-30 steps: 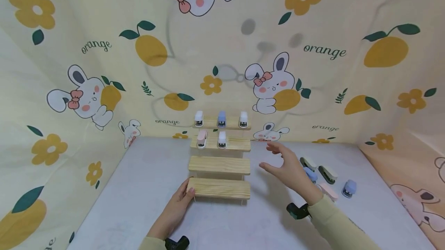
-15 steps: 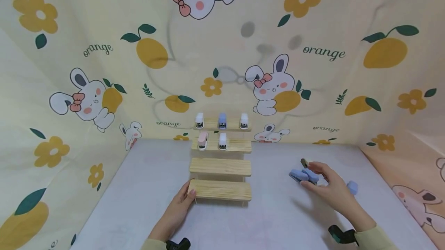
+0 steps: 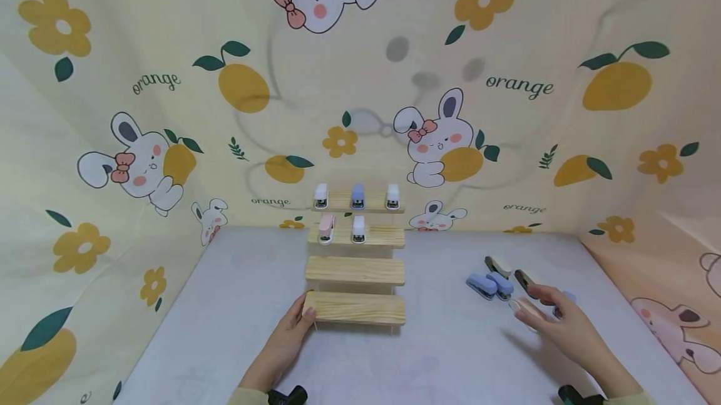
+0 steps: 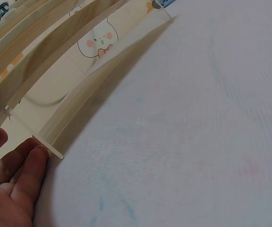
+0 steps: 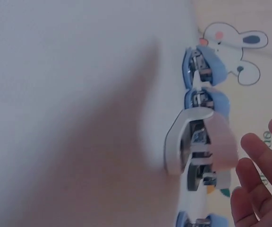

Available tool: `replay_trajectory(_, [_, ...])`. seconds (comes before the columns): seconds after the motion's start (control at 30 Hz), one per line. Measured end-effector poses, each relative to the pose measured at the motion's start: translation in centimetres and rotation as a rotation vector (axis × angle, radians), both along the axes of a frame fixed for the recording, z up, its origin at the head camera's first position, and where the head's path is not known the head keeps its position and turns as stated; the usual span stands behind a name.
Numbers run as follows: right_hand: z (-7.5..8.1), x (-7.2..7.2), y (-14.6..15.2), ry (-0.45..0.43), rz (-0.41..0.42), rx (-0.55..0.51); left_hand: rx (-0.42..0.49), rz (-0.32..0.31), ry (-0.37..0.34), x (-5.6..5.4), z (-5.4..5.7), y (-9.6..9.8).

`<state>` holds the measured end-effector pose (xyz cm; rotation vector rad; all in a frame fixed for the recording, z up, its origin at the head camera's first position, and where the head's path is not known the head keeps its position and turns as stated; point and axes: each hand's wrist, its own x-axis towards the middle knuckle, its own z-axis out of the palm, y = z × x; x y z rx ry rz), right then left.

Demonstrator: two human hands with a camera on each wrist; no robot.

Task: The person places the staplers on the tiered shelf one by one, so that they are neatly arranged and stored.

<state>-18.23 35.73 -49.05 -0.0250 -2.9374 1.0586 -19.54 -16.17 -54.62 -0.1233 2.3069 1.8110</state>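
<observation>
My left hand (image 3: 290, 330) grips the left end of the lowest board of a stepped wooden display rack (image 3: 355, 308); in the left wrist view its fingers (image 4: 29, 172) are by a clear leg. Over a pink mini stapler (image 5: 221, 142) with a white base, my right hand (image 3: 569, 327) hovers with spread fingers, apart from it in the right wrist view. Left of that hand two blue staplers (image 3: 481, 285) lie touching. Two dark-based pale staplers (image 3: 498, 266) lie behind, and another blue stapler is partly hidden by the hand.
White (image 3: 321, 195) and blue staplers (image 3: 357, 196) stand on the rack's top board. A pink stapler (image 3: 326, 228) and a white stapler (image 3: 358, 228) stand on the second board. A printed cloth (image 3: 349, 67) hangs behind and beside the white tabletop (image 3: 428, 361).
My right hand has moved from beside the rack to the right, past the blue staplers, to the pink stapler. The left hand stays on the rack.
</observation>
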Motion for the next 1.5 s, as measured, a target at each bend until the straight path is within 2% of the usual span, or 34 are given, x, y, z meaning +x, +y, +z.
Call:
replay_trajectory(0.37, [-1.1,0.0,0.9,-0.13,0.0,-0.018,-0.007,0.002,-0.002,0.0,0.0,0.0])
replay_trajectory(0.7, [-1.7,0.2,0.8,-0.167,-0.012,-0.042,0.01,-0.003,0.011,-0.1,-0.1,-0.1])
replay_trajectory(1.13, [-2.5,-0.3,1.0,-0.24,-0.055,-0.068,-0.003,0.003,0.005,-0.1,-0.1,0.0])
replay_trajectory(1.5, [-2.5,-1.0,1.4,-0.293,-0.045,-0.128,-0.002,-0.003,0.005,0.0,0.0,0.0])
